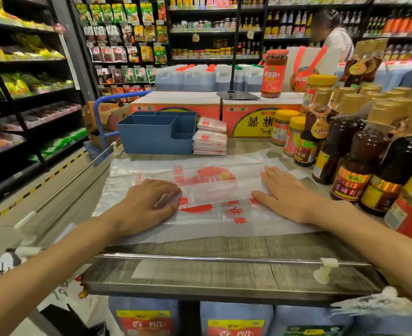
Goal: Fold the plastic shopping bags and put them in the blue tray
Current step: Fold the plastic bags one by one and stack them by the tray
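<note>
A clear plastic shopping bag with red print lies flat across the shelf top, folded lengthwise with one layer over another. My left hand lies on its left part, and its fingertips are tucked under a folded layer. My right hand presses flat on the bag's right part with straight fingers. The blue tray, with several compartments, stands behind the bag at the left. A stack of folded bags sits right beside the tray, outside it.
Bottles and jars of sauce crowd the right side of the grey shelf top. Orange cartons stand behind the tray. A metal rail runs along the front edge. A person stands in the far aisle.
</note>
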